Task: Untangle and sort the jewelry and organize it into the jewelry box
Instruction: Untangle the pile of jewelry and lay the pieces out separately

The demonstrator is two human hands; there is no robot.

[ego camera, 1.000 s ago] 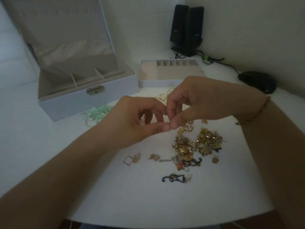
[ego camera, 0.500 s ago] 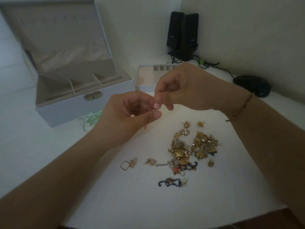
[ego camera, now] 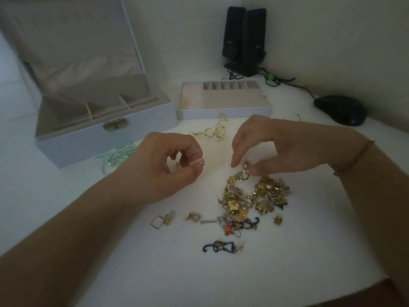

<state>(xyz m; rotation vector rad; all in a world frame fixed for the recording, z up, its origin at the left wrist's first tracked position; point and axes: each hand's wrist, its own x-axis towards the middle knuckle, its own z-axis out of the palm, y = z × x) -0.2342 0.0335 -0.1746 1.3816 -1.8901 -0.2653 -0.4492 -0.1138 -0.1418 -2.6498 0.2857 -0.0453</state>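
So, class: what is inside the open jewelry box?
Inside the jewelry box, bare beige divided compartments show; no jewelry is visible. The front wall hides the compartment floors nearest it.

single head cam, fwd and down, close over white table [ego camera: 287,273]

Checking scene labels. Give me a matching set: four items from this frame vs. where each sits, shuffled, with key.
Items
1. pink sparkly piece
2. black cat charm
3. removable tray
4. computer mouse

Places
A. far right, near the wall
B. pinched in the left hand
C. alone on the table, nearest the camera
D. beside the open jewelry box

Pairs: 1-B, 2-C, 3-D, 4-A
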